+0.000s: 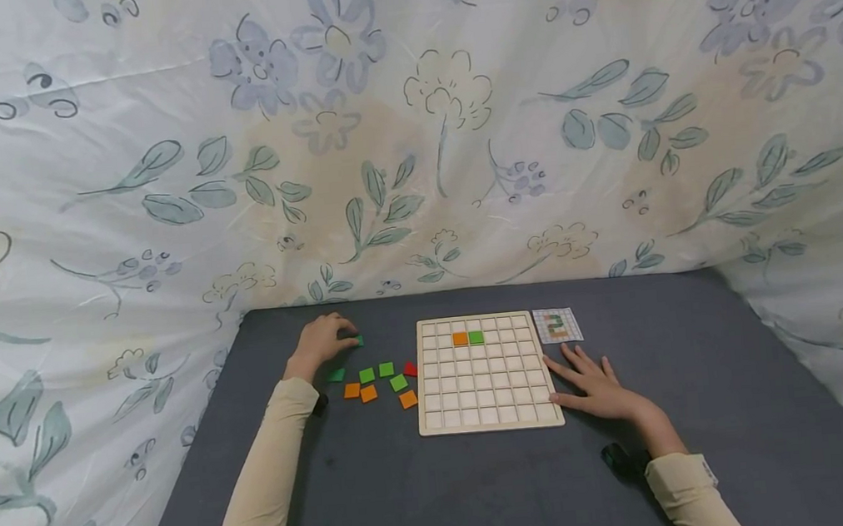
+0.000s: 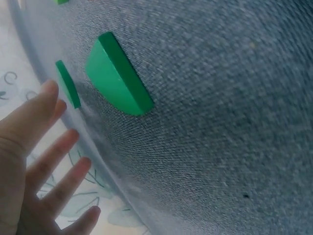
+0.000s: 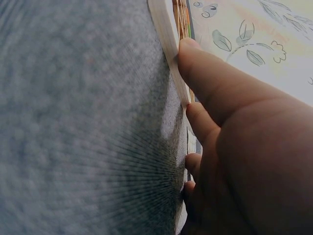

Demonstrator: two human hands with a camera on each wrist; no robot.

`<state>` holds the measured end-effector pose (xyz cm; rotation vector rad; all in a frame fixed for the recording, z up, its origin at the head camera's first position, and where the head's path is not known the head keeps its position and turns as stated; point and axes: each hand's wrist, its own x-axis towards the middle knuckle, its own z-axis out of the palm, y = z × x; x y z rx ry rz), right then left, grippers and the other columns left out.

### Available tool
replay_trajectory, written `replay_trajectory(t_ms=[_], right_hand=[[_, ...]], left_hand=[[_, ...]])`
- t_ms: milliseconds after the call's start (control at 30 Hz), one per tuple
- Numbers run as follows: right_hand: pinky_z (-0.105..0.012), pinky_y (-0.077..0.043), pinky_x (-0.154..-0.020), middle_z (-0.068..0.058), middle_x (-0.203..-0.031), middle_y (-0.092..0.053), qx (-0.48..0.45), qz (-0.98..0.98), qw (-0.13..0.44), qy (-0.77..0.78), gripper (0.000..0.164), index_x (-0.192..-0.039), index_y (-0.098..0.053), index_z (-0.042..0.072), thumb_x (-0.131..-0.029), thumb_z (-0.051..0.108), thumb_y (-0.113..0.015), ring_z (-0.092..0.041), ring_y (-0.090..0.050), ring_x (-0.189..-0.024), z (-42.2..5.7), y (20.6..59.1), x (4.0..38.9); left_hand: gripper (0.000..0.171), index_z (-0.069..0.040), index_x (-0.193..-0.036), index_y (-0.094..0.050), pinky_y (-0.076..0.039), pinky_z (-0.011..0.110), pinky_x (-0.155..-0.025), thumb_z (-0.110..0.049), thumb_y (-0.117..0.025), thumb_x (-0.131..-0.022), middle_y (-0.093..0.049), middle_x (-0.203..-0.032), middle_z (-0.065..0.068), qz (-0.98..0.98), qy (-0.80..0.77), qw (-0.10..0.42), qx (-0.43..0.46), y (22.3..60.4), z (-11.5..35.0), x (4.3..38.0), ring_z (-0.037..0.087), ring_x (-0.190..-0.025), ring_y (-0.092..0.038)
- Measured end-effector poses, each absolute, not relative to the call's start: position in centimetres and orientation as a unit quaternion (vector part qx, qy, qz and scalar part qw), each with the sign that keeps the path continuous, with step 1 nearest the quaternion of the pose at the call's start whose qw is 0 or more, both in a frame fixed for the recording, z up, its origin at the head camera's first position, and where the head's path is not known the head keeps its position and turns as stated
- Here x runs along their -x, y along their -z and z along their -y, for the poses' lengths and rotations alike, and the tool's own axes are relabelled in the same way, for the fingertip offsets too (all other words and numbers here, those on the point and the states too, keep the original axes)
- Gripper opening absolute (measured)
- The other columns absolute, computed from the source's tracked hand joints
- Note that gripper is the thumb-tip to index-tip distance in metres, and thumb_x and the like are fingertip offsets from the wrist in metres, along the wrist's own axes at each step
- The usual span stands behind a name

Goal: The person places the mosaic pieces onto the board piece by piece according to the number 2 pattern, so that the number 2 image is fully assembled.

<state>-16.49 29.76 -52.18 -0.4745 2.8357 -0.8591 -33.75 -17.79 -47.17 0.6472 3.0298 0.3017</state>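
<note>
Over on the left side of the dark table (image 1: pixel 487 491), the left hand (image 1: pixel 320 339) reaches out, and right at its fingertips sits a dark green tile (image 1: pixel 360 340)! From the left wrist camera, that tile shows nearly edge-on, just beyond thumb and forefinger, the other fingers loosely extended below. Pinched or merely touched? Cannot tell from these angles.

Closer to the wrist, a second dark green tile (image 1: pixel 337 376) lies on the cloth, a touch nearer the person than the hand. And look at the crowd between there and the board: three lime green tiles (image 1: pixel 386 370), three orange tiles (image 1: pixel 352 391), and a red tile (image 1: pixel 410 370) right beside the left edge of the pale gridded board (image 1: pixel 492 427)!

On the board, two are seated side by side in the second row from the far edge: an orange piece (image 1: pixel 460 339) in the third column from the left, a green piece (image 1: pixel 476 337) in the fourth.

Across to the right, the right hand (image 1: pixel 596 385) has its fingers spread, thumb and forefinger against the board's right edge, with the printed card (image 1: pixel 557 325) just beyond the fingertips.
</note>
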Motion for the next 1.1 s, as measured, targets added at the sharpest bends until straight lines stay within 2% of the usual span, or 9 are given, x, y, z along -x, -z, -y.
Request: replay_trajectory(t_ms=[233, 467, 567, 767, 1100], right_hand=[[-0.071, 0.012, -0.098, -0.03, -0.149, -0.011, 0.164, -0.936, 0.056, 0.306, 0.068, -0.146, -0.031, 0.017, -0.088, 0.042, -0.058, -0.051, -0.001, -0.136, -29.56, 51.7, 16.25], [-0.069, 0.013, -0.101, -0.024, -0.153, -0.007, 0.158, -0.942, 0.069, 0.289, 0.07, -0.148, -0.026, 0.022, -0.089, 0.048, -0.054, -0.046, 0.003, -0.139, -29.75, 52.11, 16.45], [-0.071, 0.012, -0.099, -0.027, -0.151, -0.009, 0.164, -0.938, 0.06, 0.3, 0.069, -0.147, -0.028, 0.02, -0.089, 0.045, -0.056, -0.049, 0.001, -0.137, -29.77, 52.18, 16.49], [-0.07, 0.013, -0.1, -0.025, -0.152, -0.006, 0.162, -0.939, 0.072, 0.295, 0.069, -0.148, -0.026, 0.021, -0.09, 0.045, -0.055, -0.047, 0.004, -0.138, -29.88, 52.33, 16.63], [-0.067, 0.014, -0.102, -0.02, -0.154, -0.004, 0.148, -0.942, 0.088, 0.29, 0.072, -0.148, -0.026, 0.02, -0.089, 0.05, -0.054, -0.043, 0.005, -0.14, -29.83, 52.15, 16.67]], left_hand=[[0.024, -0.015, -0.103, -0.071, -0.043, 0.052, -0.092, -0.031, -0.067, -0.085, -0.058, -0.119, 0.011, -0.976, -0.098, 0.023, -0.195, 47.32, 18.3, 33.7, 0.033, -0.107, -0.053], [0.018, -0.015, -0.098, -0.071, -0.044, 0.054, -0.088, -0.027, -0.068, -0.084, -0.058, -0.119, 0.013, -0.974, -0.101, 0.025, -0.201, 47.26, 18.6, 33.38, 0.035, -0.104, -0.054], [0.016, -0.016, -0.095, -0.071, -0.045, 0.053, -0.088, -0.027, -0.069, -0.084, -0.058, -0.119, 0.012, -0.973, -0.105, 0.026, -0.205, 47.38, 18.66, 33.33, 0.034, -0.104, -0.055], [0.012, -0.018, -0.091, -0.071, -0.045, 0.051, -0.087, -0.027, -0.07, -0.082, -0.059, -0.116, 0.009, -0.97, -0.111, 0.025, -0.213, 47.65, 18.49, 33.34, 0.032, -0.101, -0.055], [0.011, -0.017, -0.091, -0.07, -0.041, 0.056, -0.092, -0.024, -0.071, -0.082, -0.057, -0.12, 0.01, -0.967, -0.121, 0.037, -0.221, 47.26, 17.91, 32.94, 0.035, -0.108, -0.052]])
